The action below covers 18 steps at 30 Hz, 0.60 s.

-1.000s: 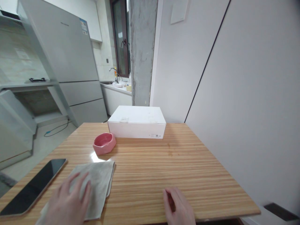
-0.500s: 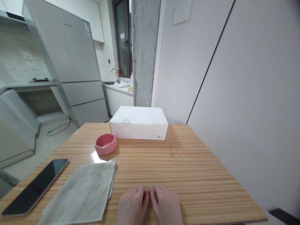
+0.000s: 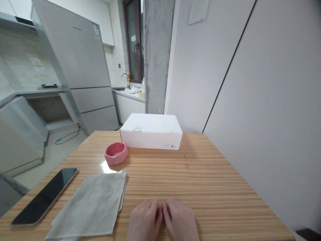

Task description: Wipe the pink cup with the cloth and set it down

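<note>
My left hand [image 3: 144, 218] and my right hand [image 3: 180, 217] rest side by side on the wooden table at the bottom middle, backs up. Their fingers are curled under and closed, and the thumb sides touch or nearly touch. Nothing shows in either hand, though the fingertips are partly hidden. A folded grey-green cloth [image 3: 91, 204] lies flat just left of my left hand, apart from it. Farther back stands a pink bowl [image 3: 117, 158] with an angular rim. Behind the bowl and to its right is a closed white box [image 3: 150, 140].
A black phone [image 3: 46, 197] lies screen up near the left edge of the wooden table [image 3: 215, 187]. A pale wall [image 3: 271, 110] runs along the right side. Beyond the table stand a grey refrigerator [image 3: 82, 57] and a sink counter [image 3: 129, 103].
The camera has turned slightly left, so everything sits a little farther right in the picture. My hands and the things on the table stay where they were.
</note>
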Available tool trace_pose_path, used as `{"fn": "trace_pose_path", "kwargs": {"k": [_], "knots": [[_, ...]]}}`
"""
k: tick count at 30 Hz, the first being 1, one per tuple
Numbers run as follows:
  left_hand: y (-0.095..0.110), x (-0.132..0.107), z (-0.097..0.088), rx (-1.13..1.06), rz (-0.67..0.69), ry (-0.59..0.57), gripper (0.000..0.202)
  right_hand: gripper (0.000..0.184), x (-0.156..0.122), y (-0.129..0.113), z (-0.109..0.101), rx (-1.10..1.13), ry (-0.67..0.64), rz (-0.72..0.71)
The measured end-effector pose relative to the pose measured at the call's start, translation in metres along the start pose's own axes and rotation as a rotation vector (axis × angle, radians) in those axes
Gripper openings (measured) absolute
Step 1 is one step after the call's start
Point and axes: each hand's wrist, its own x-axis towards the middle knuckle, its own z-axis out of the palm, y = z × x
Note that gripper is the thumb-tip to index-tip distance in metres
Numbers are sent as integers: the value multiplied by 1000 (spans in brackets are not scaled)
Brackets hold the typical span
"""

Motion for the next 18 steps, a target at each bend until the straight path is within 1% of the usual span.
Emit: {"fn": "trace_pose_path", "kwargs": {"k": [12,18], "knots": [[0,0,-1,-3,8,7,18,47,-1,0,-2,33,-31,1],[2,1,-2,5,7,21,19,47,0,0,-3,28,-15,1]]}}
